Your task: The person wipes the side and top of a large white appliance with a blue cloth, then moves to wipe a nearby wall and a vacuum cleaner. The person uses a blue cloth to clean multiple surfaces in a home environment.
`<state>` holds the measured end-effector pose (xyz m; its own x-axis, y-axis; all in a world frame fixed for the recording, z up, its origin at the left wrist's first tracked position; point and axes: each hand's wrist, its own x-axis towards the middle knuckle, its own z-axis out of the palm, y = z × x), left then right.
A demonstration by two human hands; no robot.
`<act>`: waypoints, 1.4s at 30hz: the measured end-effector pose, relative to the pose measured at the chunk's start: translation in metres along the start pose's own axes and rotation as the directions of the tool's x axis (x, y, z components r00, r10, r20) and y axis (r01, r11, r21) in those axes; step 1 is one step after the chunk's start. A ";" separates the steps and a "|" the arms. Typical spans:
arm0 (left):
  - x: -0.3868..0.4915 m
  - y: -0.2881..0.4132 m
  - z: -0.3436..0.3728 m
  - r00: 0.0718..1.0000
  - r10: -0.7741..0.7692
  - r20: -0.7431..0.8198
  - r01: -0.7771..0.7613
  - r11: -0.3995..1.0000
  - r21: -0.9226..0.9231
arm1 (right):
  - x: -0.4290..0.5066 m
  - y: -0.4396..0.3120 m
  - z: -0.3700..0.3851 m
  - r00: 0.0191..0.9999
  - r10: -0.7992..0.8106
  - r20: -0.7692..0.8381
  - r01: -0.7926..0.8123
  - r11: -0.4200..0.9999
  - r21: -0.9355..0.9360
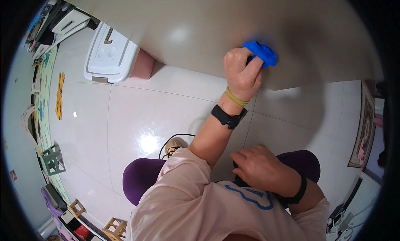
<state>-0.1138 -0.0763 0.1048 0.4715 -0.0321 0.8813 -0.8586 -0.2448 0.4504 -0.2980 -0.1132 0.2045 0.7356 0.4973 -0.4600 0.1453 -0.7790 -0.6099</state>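
Observation:
My left hand (242, 70) grips a bunched bright blue cloth (262, 54) and presses it against a large, smooth grey-beige panel (187, 31). Folds of the cloth stick out past my fingers. A yellow-green band (236, 97) and a black strap (226, 117) circle that wrist and forearm. Close to my body, over my lap, is my right hand (257, 166), its fingers bent down over something black (239, 178). What that black thing is, and whether the hand grips it, stays hidden. Another black band (300, 191) is on my right wrist.
A pink storage box with a white lid (111, 58) stands beside the panel. On the tiled floor (162, 106) lie a yellow cloth (60, 95) and a black cable (178, 134) near my foot. Small stools (115, 229) stand lower left; a patterned rug (362, 128) is at right.

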 end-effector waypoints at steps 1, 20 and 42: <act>0.001 -0.002 -0.003 0.998 -0.039 -0.042 0.040 0.999 0.021 | 0.000 -0.001 -0.002 1.000 0.007 -0.001 -0.007 1.000 -0.006; -0.042 -0.150 -0.064 0.090 -0.871 -0.483 0.788 0.359 -0.501 | 0.005 0.001 0.004 1.000 0.022 0.020 -0.022 1.000 -0.013; 0.016 -0.032 -0.027 0.988 0.133 0.082 -0.132 0.991 -0.014 | 0.024 -0.008 -0.003 0.999 0.020 0.025 -0.019 0.999 -0.041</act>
<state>-0.0841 -0.0426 0.1083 0.3682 -0.1437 0.9186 -0.9160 -0.2252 0.3320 -0.2789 -0.0961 0.2003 0.7215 0.4909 -0.4883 0.1584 -0.8035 -0.5738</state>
